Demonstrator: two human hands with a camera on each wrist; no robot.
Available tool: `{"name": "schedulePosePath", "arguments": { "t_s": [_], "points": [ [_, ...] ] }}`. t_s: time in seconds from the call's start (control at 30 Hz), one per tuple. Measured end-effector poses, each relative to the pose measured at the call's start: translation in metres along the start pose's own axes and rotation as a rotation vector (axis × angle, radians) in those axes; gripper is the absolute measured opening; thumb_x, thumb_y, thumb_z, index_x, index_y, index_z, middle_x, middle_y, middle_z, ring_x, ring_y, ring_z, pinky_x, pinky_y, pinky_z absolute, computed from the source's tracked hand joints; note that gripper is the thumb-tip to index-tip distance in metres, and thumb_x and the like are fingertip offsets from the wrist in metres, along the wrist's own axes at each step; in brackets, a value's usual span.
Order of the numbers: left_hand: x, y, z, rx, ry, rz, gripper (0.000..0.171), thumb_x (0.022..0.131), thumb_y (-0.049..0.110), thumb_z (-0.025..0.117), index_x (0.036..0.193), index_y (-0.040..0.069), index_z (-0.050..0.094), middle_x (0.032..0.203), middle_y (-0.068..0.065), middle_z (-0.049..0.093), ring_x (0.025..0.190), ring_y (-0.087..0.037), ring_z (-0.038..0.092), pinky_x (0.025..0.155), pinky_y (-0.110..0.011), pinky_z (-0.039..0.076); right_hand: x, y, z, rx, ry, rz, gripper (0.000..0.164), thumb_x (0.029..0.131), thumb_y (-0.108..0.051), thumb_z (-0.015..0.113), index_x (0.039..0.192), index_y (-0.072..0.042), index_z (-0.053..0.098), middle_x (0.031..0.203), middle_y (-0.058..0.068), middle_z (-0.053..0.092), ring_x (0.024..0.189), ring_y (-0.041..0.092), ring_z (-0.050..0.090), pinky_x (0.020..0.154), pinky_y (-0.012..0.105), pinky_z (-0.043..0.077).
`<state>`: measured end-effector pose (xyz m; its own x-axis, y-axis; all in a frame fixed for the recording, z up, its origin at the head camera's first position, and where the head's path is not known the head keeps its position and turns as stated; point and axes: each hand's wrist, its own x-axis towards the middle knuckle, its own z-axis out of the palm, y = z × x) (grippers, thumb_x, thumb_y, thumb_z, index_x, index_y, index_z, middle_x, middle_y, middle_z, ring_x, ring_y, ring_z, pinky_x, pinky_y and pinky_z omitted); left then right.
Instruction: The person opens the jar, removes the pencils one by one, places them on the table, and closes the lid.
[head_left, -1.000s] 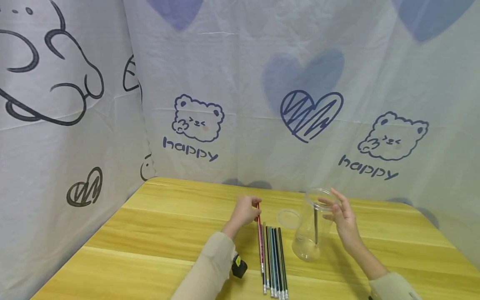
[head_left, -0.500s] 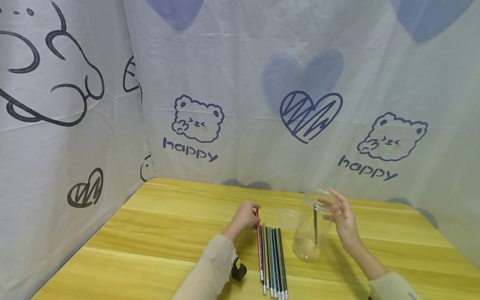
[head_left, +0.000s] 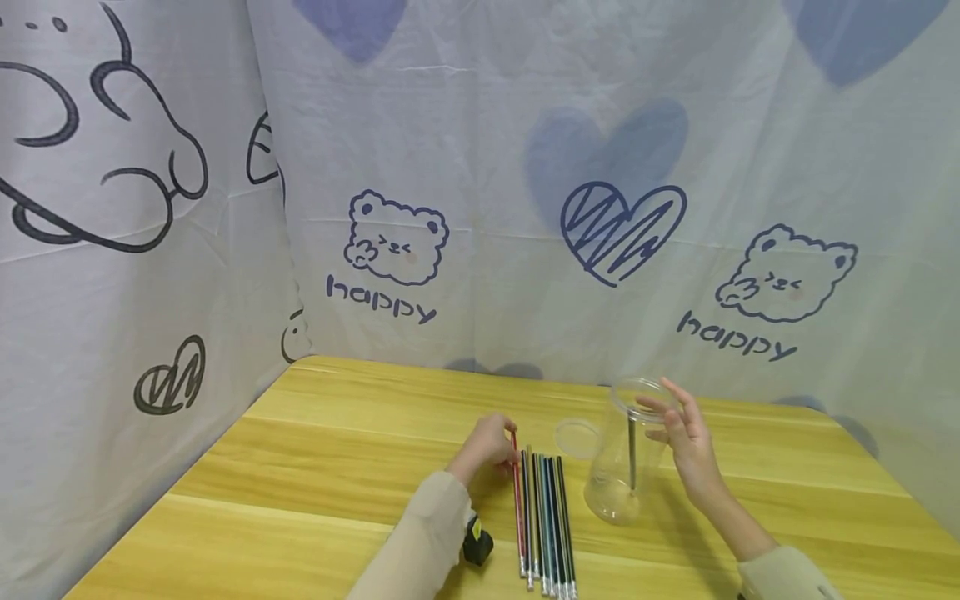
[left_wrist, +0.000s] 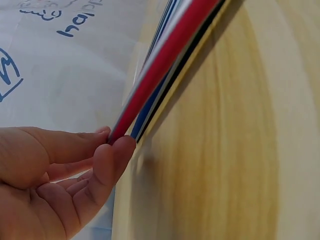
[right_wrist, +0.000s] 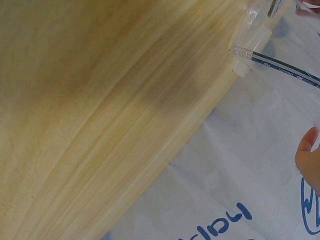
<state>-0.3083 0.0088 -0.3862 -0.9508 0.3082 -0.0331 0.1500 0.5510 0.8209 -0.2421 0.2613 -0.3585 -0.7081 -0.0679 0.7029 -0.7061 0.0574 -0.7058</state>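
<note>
My left hand (head_left: 489, 442) pinches the upper end of a red pencil (head_left: 517, 517) between thumb and finger. In the left wrist view, the red pencil (left_wrist: 160, 65) slants up from the fingertips, with blue and black pencils behind it. Directly right of it on the table lies a row of several dark, blue and gold pencils (head_left: 551, 525), eraser ends toward me. My right hand (head_left: 692, 454) holds the rim of a clear plastic jar (head_left: 617, 500), which stands upright. One dark pencil (head_left: 632, 450) leans inside, its eraser end (right_wrist: 243, 52) down at the jar's base.
A clear round lid (head_left: 576, 438) lies on the wooden table (head_left: 315, 450), behind the jar's left side. A small black device (head_left: 477, 540) sits at my left wrist. White printed cloth (head_left: 510, 333) hangs at the table's back and left.
My left hand has drawn back slightly toward me with the red pencil, whose eraser end now lies nearly level with the row's. The right hand and jar have stayed put.
</note>
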Motion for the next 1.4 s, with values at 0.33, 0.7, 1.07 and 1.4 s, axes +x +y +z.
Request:
{"name": "schedulePosePath", "arguments": {
  "t_s": [0.33,0.7,1.07,1.4],
  "points": [
    [-0.0041,0.0013,0.0018,-0.064,-0.034,-0.054,0.046,0.069,-0.016,0.066,0.113,-0.013,0.052,0.060,-0.015,0.058,0.041,-0.020,0.055,0.040,-0.028,0.049,0.0002,-0.0015,-0.0004,-0.002,-0.006,-0.003,0.037,0.099,-0.011,0.030,0.135,-0.001,0.030,0.112,-0.003,0.059,0.099,0.009,0.055,0.073,0.022,0.048],
    [-0.0064,0.0021,0.0044,-0.033,-0.048,-0.091,0.042,0.070,-0.013,0.068,0.109,-0.013,0.054,0.071,-0.016,0.059,0.045,-0.023,0.059,0.042,-0.029,0.050,-0.0002,-0.0022,-0.0003,-0.009,0.000,0.003,0.037,0.099,-0.011,0.030,0.135,-0.002,0.031,0.112,-0.003,0.060,0.099,0.009,0.055,0.073,0.021,0.048],
    [-0.0062,0.0022,0.0064,-0.032,-0.041,-0.109,0.043,0.070,-0.013,0.067,0.111,-0.013,0.053,0.080,-0.019,0.060,0.045,-0.023,0.058,0.042,-0.029,0.050,-0.0004,-0.0031,0.0001,-0.024,0.001,0.009,0.037,0.098,-0.011,0.030,0.135,-0.002,0.030,0.112,-0.003,0.059,0.099,0.009,0.055,0.073,0.022,0.048],
    [-0.0024,-0.0027,0.0098,0.010,-0.027,-0.102,0.037,0.071,-0.009,0.069,0.106,-0.010,0.057,0.095,-0.024,0.060,0.044,-0.019,0.057,0.041,-0.028,0.049,0.0000,-0.0043,0.0002,-0.023,0.002,0.012,0.037,0.098,-0.011,0.031,0.135,-0.002,0.030,0.112,-0.002,0.059,0.100,0.011,0.055,0.074,0.023,0.048]
  ]
}}
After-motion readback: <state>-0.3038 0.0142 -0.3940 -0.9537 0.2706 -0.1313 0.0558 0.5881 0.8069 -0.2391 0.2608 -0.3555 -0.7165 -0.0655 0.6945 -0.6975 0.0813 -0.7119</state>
